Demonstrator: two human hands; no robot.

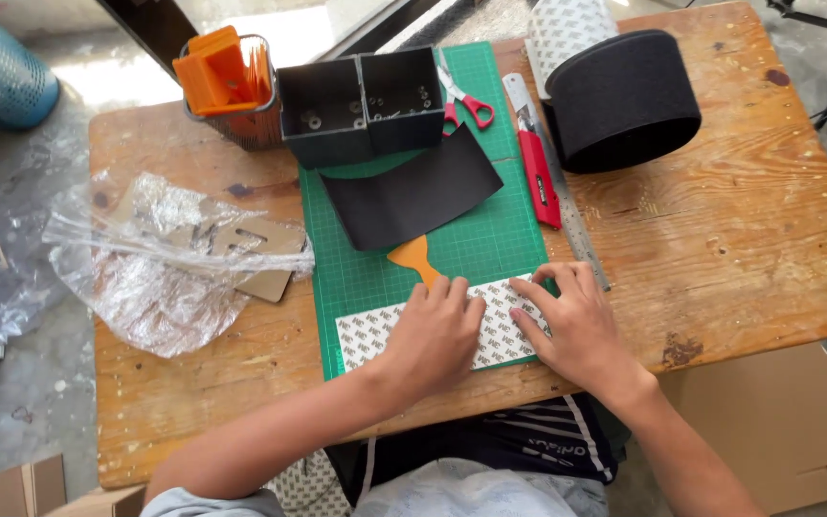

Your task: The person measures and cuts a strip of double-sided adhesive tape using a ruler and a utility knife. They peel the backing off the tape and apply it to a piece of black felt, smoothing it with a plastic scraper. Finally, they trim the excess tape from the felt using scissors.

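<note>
A white strip (368,332) with a printed backing lies along the near edge of the green cutting mat (490,235). My left hand (433,335) rests on the strip's middle, fingers closed over an orange scraper (415,258) whose handle sticks out beyond the fingertips. My right hand (571,321) presses flat on the strip's right end, fingers spread. A curved black sheet (412,196) lies on the mat beyond the scraper.
A red utility knife (540,177) and a steel ruler (567,206) lie right of the mat, red scissors (466,101) behind. A black roll (624,101), two dark boxes (361,105), an orange-filled basket (227,86) and crumpled clear plastic (145,258) stand on the wooden table (748,239).
</note>
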